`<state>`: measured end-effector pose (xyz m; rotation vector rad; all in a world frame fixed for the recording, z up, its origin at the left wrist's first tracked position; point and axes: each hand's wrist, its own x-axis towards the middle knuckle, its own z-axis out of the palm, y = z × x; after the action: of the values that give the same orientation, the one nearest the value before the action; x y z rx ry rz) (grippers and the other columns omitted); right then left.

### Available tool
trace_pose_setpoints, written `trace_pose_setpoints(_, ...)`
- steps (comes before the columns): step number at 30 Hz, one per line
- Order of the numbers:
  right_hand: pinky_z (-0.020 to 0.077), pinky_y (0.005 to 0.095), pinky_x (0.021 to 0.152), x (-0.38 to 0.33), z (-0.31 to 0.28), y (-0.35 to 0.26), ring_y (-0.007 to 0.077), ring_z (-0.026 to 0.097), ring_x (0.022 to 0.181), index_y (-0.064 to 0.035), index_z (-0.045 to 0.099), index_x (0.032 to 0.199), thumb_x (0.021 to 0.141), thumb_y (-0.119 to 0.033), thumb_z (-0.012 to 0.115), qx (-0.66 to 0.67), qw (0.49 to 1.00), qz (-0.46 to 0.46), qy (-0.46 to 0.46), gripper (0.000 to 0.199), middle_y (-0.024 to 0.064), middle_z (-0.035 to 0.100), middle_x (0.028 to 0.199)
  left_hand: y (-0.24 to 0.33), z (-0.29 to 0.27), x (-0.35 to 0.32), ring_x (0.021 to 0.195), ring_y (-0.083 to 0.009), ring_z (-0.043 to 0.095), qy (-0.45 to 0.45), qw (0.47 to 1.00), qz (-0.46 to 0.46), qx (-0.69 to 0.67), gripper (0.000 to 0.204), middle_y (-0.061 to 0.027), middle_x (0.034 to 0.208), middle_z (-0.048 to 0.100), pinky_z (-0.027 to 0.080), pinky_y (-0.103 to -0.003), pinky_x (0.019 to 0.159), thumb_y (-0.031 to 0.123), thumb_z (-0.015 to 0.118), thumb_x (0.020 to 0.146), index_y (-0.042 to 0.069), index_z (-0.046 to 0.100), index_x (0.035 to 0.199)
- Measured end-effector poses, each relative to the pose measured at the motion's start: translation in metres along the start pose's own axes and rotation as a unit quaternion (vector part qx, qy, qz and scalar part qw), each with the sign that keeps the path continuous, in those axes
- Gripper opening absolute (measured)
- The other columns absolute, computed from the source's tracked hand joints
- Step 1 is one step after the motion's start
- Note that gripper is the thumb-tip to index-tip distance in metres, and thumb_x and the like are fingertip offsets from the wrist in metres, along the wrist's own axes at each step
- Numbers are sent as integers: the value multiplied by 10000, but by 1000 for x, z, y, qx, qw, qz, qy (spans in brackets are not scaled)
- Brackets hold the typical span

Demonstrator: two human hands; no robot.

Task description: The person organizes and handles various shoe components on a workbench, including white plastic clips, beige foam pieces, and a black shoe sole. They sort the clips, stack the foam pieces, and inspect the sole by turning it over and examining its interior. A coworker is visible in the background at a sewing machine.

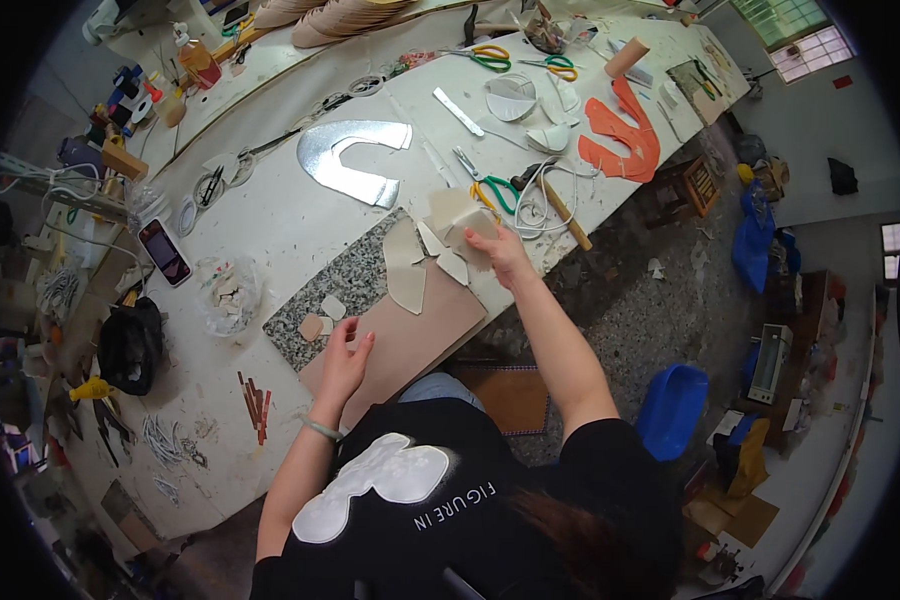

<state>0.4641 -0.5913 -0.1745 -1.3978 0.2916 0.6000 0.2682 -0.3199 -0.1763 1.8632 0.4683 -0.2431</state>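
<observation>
My right hand (506, 258) grips a few cream leather-like pieces (454, 212) at the far right corner of a brown board (410, 335). Beside them, more cut cream pieces (404, 262) lie partly on the board and partly on a speckled stone slab (332, 272). Over the board's left end hovers my left hand (344, 362), its thumb and fingers apart and nothing visible between them. Close to its fingertips, small rounded cream and tan pieces (315, 326) rest on the slab.
Beyond the slab lie a shiny curved metal plate (345, 160), green-handled scissors (497, 193), a wooden-handled hammer (565, 212) with white cord, and an orange curved piece (625, 140). To the left are a plastic bag (228, 292), a phone (164, 250) and a black bag (132, 348).
</observation>
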Motion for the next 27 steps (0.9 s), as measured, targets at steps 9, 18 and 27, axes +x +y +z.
trace_pose_setpoints(9, 488, 325, 776, 25, 12, 6, 207, 627, 860, -63, 631, 1088, 751, -307, 761, -374, 862, -12, -341, 436, 71, 667, 980, 16, 19, 99, 973, -145, 524, 141, 982, -29, -123, 388, -78, 1059, 564, 432, -277, 865, 239, 557, 933, -7, 463, 1219)
trace_pose_setpoints(18, 456, 395, 829, 105, 89, 23, 241, 469, 1113, -60, 633, 978, 579, -275, 812, -729, 502, -379, -269, 487, 34, 532, 1131, 42, 22, 78, 934, -133, 528, 116, 992, 35, -44, 338, -52, 1018, 557, 441, -274, 837, 212, 560, 933, 3, 477, 1185)
trace_pose_setpoints(27, 473, 412, 800, 136, 99, -3, 294, 602, 927, -50, 632, 1030, 612, -376, 805, -596, 667, -217, -392, 558, 146, 648, 910, -24, -13, -26, 835, -110, 584, 150, 956, -178, -178, 304, -39, 960, 589, 472, -251, 724, 234, 529, 948, 56, 499, 1192)
